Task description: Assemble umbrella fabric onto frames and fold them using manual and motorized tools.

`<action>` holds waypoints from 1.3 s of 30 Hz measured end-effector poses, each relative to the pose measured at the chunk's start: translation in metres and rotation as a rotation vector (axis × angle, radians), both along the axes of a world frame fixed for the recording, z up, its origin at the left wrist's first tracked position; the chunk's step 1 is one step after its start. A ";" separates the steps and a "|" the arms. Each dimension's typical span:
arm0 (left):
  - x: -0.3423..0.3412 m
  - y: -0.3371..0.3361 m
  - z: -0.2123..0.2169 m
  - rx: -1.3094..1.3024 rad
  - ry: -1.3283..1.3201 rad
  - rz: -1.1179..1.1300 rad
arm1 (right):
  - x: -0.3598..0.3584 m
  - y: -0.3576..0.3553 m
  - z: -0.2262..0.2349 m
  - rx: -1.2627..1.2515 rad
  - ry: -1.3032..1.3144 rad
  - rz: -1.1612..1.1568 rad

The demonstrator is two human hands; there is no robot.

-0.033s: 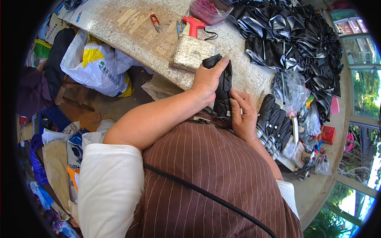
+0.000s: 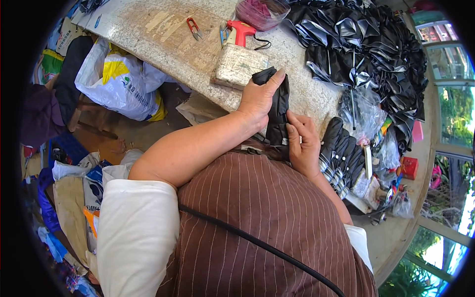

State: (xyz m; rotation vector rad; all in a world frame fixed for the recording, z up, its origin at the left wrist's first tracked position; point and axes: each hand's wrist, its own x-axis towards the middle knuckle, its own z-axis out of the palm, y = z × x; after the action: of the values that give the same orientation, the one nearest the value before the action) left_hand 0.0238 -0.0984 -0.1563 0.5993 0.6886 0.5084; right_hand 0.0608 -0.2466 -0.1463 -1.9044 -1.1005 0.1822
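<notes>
A folded black umbrella (image 2: 280, 101) is held upright in front of my apron, by the table's near edge. My left hand (image 2: 257, 103) is wrapped round its upper part, thumb lying along the fabric. Lower down, my right hand (image 2: 304, 142) pinches the umbrella's right side between thumb and fingers. Its bottom end is partly hidden by my right fingers. Just beyond my left hand stands a worn, whitish block (image 2: 241, 66). Several black folded umbrellas (image 2: 340, 151) lie together to the right of my right hand.
A red tagging gun (image 2: 241, 33) rests against the block, with red thread snips (image 2: 194, 28) to its left. A heap of black umbrellas (image 2: 366, 39) with silver undersides covers the table's far right. Clear plastic bags (image 2: 363, 114) lie nearby. White sacks (image 2: 123, 81) stand below the table at left.
</notes>
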 end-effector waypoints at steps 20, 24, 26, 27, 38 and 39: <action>0.006 0.012 0.075 0.876 -0.361 -0.305 | 0.044 -0.047 0.053 0.399 -0.082 -0.116; 0.022 0.013 0.004 1.126 -0.163 -0.345 | 0.054 -0.056 0.022 0.170 0.189 -0.273; 0.027 0.004 0.014 1.006 -0.197 -0.344 | 0.060 -0.054 0.008 0.114 0.257 -0.320; 0.029 -0.003 0.021 0.942 -0.215 -0.347 | 0.063 -0.045 0.004 0.128 0.134 -0.276; 0.038 0.007 0.057 0.533 -0.326 -0.481 | 0.042 0.003 0.037 -0.071 0.721 0.088; 0.039 0.007 0.058 0.530 -0.327 -0.495 | 0.041 0.002 0.035 -0.066 0.724 0.075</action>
State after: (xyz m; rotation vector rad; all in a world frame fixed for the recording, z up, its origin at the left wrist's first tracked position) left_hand 0.0630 -0.0910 -0.0988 1.1181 0.0706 0.3081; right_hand 0.1022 -0.2446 -0.1111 -1.6364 -0.6682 0.8806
